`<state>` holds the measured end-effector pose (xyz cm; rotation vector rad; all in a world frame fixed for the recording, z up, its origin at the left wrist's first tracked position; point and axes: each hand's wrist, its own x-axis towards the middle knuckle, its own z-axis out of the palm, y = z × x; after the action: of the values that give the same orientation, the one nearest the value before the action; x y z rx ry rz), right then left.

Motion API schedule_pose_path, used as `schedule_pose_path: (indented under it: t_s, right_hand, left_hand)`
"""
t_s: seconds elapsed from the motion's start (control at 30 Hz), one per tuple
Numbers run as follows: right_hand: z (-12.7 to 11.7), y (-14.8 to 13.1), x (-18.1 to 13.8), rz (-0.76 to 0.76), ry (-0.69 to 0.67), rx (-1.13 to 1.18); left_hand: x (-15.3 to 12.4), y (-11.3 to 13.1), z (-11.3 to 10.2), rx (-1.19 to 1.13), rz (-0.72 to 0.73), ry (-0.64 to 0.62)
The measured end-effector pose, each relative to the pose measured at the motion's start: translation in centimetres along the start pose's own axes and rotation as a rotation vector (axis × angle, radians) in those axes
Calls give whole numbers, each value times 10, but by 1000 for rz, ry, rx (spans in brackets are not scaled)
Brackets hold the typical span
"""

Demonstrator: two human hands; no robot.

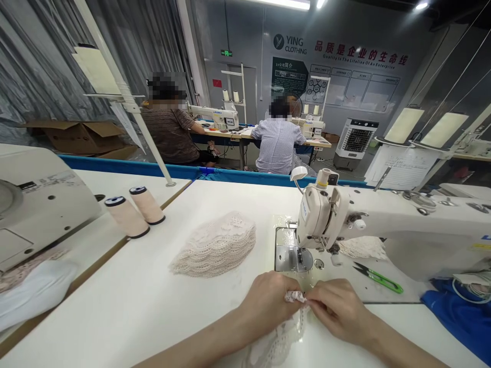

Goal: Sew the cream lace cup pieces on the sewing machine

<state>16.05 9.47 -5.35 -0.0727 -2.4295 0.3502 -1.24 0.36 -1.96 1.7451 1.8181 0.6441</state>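
Note:
My left hand [270,299] is closed on a piece of pale lace [294,296], with a folded bit of it poking out between thumb and fingers. Close beside it, my right hand [339,309] pinches the same lace at its edge. The rest of the lace hangs down below the hands toward the table's front. Just beyond the hands stands a white sewing machine [318,217], its needle plate [287,258] in front of my fingers. A stack of scalloped lace pieces [217,248] lies on the table to the left.
Green-handled thread snips [379,278] lie right of the needle area, near more lace [362,248] behind the machine head. Two thread cones [128,217] stand left. Blue cloth [456,317] is bunched at right. Two people [278,143] sit at machines ahead.

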Motion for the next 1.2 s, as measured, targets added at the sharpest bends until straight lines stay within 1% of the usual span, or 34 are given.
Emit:
schedule_pose_path:
  t_s: [0.2, 0.37, 0.47, 0.57, 0.67, 0.73, 0.8, 0.93, 1.03, 1.1, 1.2]
  right_hand:
    - [1, 1, 1, 15, 10, -13]
    - [-2, 5, 3, 61, 18, -16]
    - [-4, 8, 4, 171, 0, -18]
    - [-6, 10, 7, 336, -48, -58]
    - [-7, 9, 12, 445, -83, -100]
    - [-7, 8, 15, 493, -100, -101]
    - [-6, 9, 17, 542, -114, -86]
    - [-4, 13, 17, 611, -115, -93]
    - [-4, 17, 14, 579, -80, -128]
    - [-5, 17, 11, 481, -55, -164]
    - [-10, 12, 7, 292, -70, -257]
  left_hand:
    - [2, -6, 6, 83, 110, 82]
    - [5, -7, 9, 62, 134, 44]
    - [7, -6, 11, 223, 192, 160]
    - [8, -4, 13, 479, 337, 349]
    - [4, -1, 14, 676, 499, 468]
    - [0, 2, 16, 759, 588, 488]
    - [-5, 4, 19, 820, 625, 471]
    - [-12, 5, 27, 883, 584, 409]
    - [-11, 5, 29, 867, 545, 384]
    - [-9, 3, 28, 834, 534, 375]
    - [-4, -1, 25, 802, 545, 385]
